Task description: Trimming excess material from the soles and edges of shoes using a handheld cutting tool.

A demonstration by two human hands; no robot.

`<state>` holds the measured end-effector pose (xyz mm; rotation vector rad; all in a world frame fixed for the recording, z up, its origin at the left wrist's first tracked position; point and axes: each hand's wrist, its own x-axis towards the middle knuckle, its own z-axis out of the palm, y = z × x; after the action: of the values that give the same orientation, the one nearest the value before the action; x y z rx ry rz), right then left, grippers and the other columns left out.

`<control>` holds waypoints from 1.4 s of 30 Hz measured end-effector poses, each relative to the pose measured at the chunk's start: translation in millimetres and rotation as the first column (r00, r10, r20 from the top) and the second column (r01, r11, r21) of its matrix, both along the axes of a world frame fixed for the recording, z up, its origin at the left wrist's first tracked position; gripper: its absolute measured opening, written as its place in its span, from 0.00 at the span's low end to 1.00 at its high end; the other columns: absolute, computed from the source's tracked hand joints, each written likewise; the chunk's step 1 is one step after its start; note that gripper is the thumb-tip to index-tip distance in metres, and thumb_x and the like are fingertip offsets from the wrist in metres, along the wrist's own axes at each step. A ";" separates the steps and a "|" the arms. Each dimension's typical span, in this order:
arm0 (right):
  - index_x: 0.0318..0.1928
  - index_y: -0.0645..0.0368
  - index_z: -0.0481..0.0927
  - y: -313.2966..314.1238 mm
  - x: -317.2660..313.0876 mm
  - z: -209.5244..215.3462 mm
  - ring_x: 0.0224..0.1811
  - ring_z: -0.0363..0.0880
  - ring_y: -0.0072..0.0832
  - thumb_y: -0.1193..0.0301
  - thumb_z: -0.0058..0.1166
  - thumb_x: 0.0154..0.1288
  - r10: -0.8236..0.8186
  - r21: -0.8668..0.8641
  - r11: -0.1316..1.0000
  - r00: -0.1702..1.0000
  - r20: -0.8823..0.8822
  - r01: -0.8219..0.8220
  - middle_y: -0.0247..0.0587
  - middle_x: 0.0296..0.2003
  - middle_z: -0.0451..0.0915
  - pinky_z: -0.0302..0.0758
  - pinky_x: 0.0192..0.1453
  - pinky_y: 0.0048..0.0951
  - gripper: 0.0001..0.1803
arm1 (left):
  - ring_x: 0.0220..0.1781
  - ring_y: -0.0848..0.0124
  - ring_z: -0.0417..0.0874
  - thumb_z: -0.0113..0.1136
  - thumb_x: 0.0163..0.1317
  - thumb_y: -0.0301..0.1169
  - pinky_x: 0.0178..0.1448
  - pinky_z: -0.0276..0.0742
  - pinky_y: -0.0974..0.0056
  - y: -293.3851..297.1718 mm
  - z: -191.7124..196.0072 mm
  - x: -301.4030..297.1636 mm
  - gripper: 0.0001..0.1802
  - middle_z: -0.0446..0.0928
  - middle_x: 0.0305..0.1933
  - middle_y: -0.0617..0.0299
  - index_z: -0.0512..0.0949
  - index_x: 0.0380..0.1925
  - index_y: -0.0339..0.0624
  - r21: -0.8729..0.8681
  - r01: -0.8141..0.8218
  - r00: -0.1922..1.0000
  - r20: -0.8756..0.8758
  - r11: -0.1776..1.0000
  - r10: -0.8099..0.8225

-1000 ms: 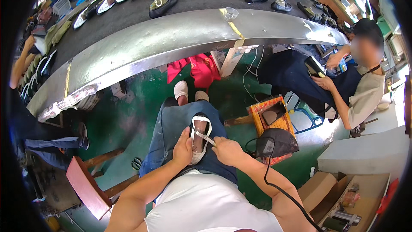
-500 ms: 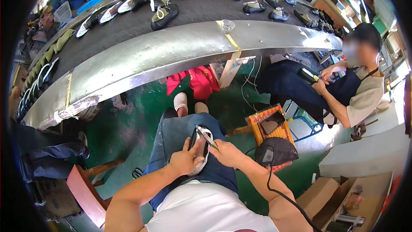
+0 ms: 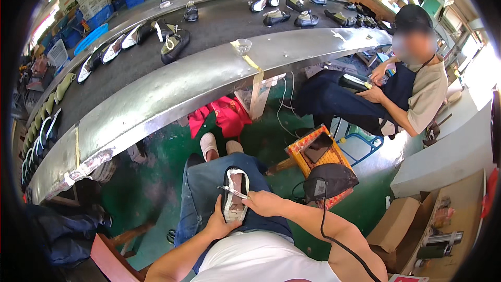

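Observation:
On my lap, over the blue jeans (image 3: 201, 193), lies a shoe (image 3: 237, 180) with its underside up. It has a pale rim around a brownish middle and dark sides. My left hand (image 3: 222, 223) grips it at the near end, fingers along its left side. In my right hand (image 3: 264, 203) is a slim metal hand tool (image 3: 233, 192), its tip reaching across the shoe's underside toward the left. Whether it is a blade or pincers cannot be made out.
Ahead runs a dark conveyor belt (image 3: 219, 21) with shoes, edged by a metal rim (image 3: 156, 94). To the right, a co-worker (image 3: 412, 73) holds a shoe. A phone (image 3: 318, 148) and dark pouch (image 3: 331, 180) rest on a stool. A black cable (image 3: 334, 237) crosses my right forearm.
The head view has shifted. The shoe's underside now shows more openly; my left hand has slid down to its near end, and the tool has swung from pointing forward to lying across it.

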<state>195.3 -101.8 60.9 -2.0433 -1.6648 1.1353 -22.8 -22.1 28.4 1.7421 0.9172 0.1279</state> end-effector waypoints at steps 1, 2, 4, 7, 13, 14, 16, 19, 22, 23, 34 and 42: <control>0.41 0.67 0.73 2.1 3.1 2.8 0.40 0.78 0.63 0.53 0.38 0.76 0.001 0.007 1.000 1.000 0.003 -0.001 0.65 0.34 0.80 0.73 0.47 0.56 0.25 | 0.62 0.47 0.77 0.66 0.58 0.43 0.65 0.71 0.56 5.6 11.7 -1.0 0.50 0.74 0.59 0.34 0.51 0.73 0.36 0.072 0.119 0.991 -0.075 0.990 -0.114; 0.40 0.66 0.73 1.1 7.9 7.8 0.38 0.80 0.58 0.53 0.38 0.76 -0.057 -0.007 0.998 0.995 -0.078 0.056 0.62 0.33 0.81 0.75 0.45 0.52 0.25 | 0.62 0.47 0.77 0.66 0.58 0.43 0.65 0.71 0.56 15.7 24.2 1.6 0.50 0.74 0.59 0.34 0.51 0.73 0.36 0.079 0.115 0.991 -0.074 0.990 -0.109; 0.40 0.66 0.73 -10.6 8.6 18.7 0.37 0.82 0.54 0.54 0.39 0.77 -0.090 -0.042 0.996 0.983 -0.163 0.084 0.60 0.32 0.81 0.77 0.43 0.49 0.25 | 0.55 0.42 0.80 0.70 0.51 0.41 0.61 0.75 0.52 33.3 54.8 3.2 0.54 0.77 0.53 0.33 0.50 0.73 0.38 0.040 0.240 0.927 -0.306 0.970 -0.217; 0.41 0.67 0.73 -30.7 15.8 17.4 0.31 0.84 0.37 0.55 0.39 0.77 -0.368 -0.197 0.927 0.875 -0.315 0.319 0.49 0.30 0.82 0.78 0.38 0.37 0.23 | 0.51 0.45 0.83 0.70 0.49 0.37 0.57 0.78 0.52 54.1 95.0 0.7 0.46 0.80 0.51 0.40 0.59 0.68 0.40 0.332 0.210 0.970 -0.189 0.920 -0.154; 0.47 0.67 0.73 -56.3 24.1 -31.5 0.32 0.80 0.27 0.58 0.37 0.79 -0.567 -0.214 0.791 0.554 -0.610 0.573 0.43 0.35 0.79 0.77 0.38 0.27 0.22 | 0.47 0.60 0.84 0.75 0.52 0.37 0.53 0.79 0.58 81.2 101.8 45.4 0.40 0.81 0.48 0.48 0.63 0.61 0.39 0.056 -0.039 0.850 0.527 0.998 0.003; 0.47 0.67 0.73 -54.8 23.8 -27.7 0.32 0.80 0.27 0.58 0.37 0.79 -0.553 -0.217 0.806 0.569 -0.609 0.551 0.43 0.35 0.79 0.77 0.38 0.27 0.22 | 0.46 0.65 0.83 0.75 0.54 0.37 0.53 0.78 0.60 79.0 87.3 58.1 0.38 0.80 0.46 0.50 0.64 0.60 0.38 -0.107 -0.046 0.790 0.604 0.993 0.102; 0.48 0.67 0.72 -55.8 20.0 -19.3 0.32 0.79 0.26 0.63 0.43 0.76 -0.579 -0.254 0.805 0.617 -0.532 0.536 0.41 0.34 0.79 0.77 0.38 0.27 0.16 | 0.53 0.63 0.80 0.74 0.54 0.42 0.57 0.76 0.61 80.4 94.1 78.9 0.40 0.78 0.51 0.46 0.66 0.60 0.35 -0.167 -0.161 0.972 0.143 0.973 0.185; 0.46 0.63 0.75 -62.6 18.7 -8.9 0.33 0.81 0.26 0.65 0.52 0.70 -0.447 -0.161 0.894 0.813 -0.372 0.418 0.40 0.33 0.80 0.77 0.41 0.29 0.14 | 0.61 0.54 0.77 0.74 0.52 0.45 0.65 0.71 0.58 67.7 12.1 67.6 0.50 0.74 0.59 0.37 0.60 0.68 0.30 -0.085 0.139 0.990 0.007 0.987 -0.139; 0.48 0.62 0.75 -75.7 19.0 -3.7 0.35 0.79 0.26 0.68 0.56 0.65 -0.334 -0.069 0.938 0.835 -0.438 0.340 0.38 0.33 0.79 0.76 0.44 0.29 0.14 | 0.61 0.50 0.77 0.69 0.55 0.41 0.64 0.72 0.57 38.4 -32.6 31.1 0.41 0.74 0.59 0.39 0.66 0.66 0.32 0.213 0.154 0.976 0.116 0.965 -0.182; 0.47 0.60 0.76 -75.2 20.5 1.3 0.36 0.78 0.26 0.69 0.57 0.65 -0.359 -0.185 0.933 0.830 -0.427 0.308 0.36 0.33 0.79 0.75 0.45 0.28 0.13 | 0.58 0.49 0.79 0.66 0.58 0.38 0.61 0.74 0.56 33.9 -31.8 23.6 0.33 0.77 0.56 0.41 0.70 0.63 0.36 0.261 0.113 0.986 0.091 0.959 -0.141; 0.55 0.63 0.72 -46.7 23.1 35.5 0.33 0.77 0.44 0.69 0.53 0.66 -0.033 -0.133 0.991 0.935 -0.353 -0.016 0.53 0.35 0.78 0.75 0.42 0.38 0.19 | 0.33 0.52 0.82 0.62 0.62 0.30 0.38 0.78 0.54 17.2 1.6 25.5 0.07 0.80 0.33 0.51 0.82 0.32 0.38 0.491 -0.137 0.986 0.147 0.861 0.073; 0.49 0.66 0.74 4.2 47.2 89.4 0.34 0.78 0.33 0.65 0.52 0.68 -0.263 -0.633 0.765 0.840 -0.475 -0.119 0.51 0.35 0.79 0.76 0.37 0.37 0.16 | 0.35 0.54 0.83 0.60 0.61 0.28 0.38 0.80 0.56 7.3 7.5 32.2 0.07 0.81 0.34 0.54 0.82 0.29 0.36 0.521 -0.160 0.959 0.283 0.839 0.007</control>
<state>242.5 -97.6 150.3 -1.7936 -0.9567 2.2406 9.4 -14.8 35.9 2.1309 0.7967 0.7313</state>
